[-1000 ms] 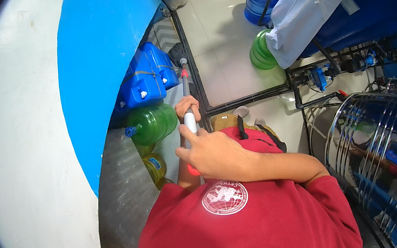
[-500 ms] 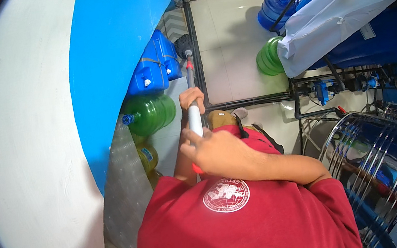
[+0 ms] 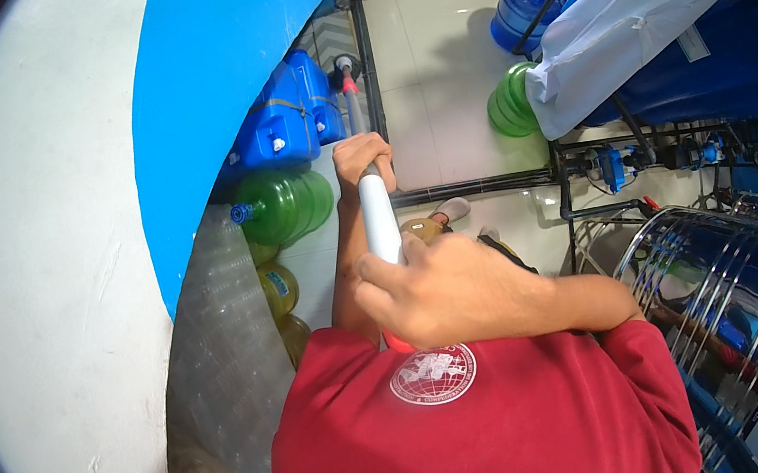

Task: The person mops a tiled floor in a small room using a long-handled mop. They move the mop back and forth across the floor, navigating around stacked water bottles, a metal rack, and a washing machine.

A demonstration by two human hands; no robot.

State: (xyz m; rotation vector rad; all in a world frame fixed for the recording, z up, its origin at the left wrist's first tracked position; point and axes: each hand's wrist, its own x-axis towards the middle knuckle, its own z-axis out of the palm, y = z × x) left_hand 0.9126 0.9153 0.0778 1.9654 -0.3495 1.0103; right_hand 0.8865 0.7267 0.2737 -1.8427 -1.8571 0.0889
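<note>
Both my hands are closed on the long pole of a mop (image 3: 380, 217), which has a white grip, a grey shaft with a red collar, and a red end near my shirt. My left hand (image 3: 363, 162) wraps the pole farther out, just beyond the white grip. Nearer my chest, my right hand (image 3: 444, 290) grips the pole close to the red end. The dark mop head (image 3: 346, 72) is down on the floor in a narrow strip, between blue jerrycans (image 3: 280, 127) and a black pipe frame. Its strands are only partly visible.
Left are a green water jug (image 3: 284, 207) lying down, yellowish jugs (image 3: 279, 288) and a blue-and-white wall (image 3: 187, 89). Black pipes (image 3: 478, 188) edge the tiled floor. At right stand a green jug (image 3: 513, 102), a blue jug (image 3: 522, 15) and a shiny steel tank (image 3: 721, 287).
The mop head has slid farther away along the strip, and my left hand has moved outward slightly. My right hand has shifted a little right; a shoe shows more fully below the pipes.
</note>
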